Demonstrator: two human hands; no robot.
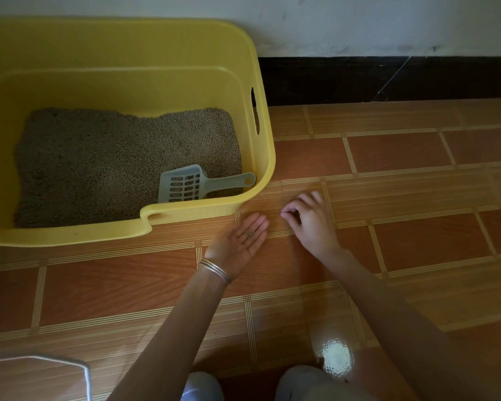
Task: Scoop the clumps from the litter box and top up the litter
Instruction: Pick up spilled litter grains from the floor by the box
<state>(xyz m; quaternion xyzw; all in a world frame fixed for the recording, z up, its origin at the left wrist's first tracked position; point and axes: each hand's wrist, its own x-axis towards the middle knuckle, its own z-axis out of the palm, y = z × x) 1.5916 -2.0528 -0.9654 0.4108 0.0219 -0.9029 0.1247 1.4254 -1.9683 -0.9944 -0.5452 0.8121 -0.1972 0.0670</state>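
While lying flat, palm up beside yellow litter box [268, 140], left hand [237, 241]: bears few litter granules [249, 233].
Right hand [310, 224]: fingertips [285, 211] pinched low over floor [402, 157], contents unclear.
Scoop [197, 183]: resting on litter [99, 163] inside box.

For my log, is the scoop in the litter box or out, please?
In: the scoop lies on the litter, handle toward the litter box's right wall.

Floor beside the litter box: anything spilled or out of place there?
Yes: a few litter grains lie in the upturned left hand, outside the litter box. The right hand pinches low over the floor tiles beside it; whether it holds a grain is too small to tell. The scoop lies in the litter.
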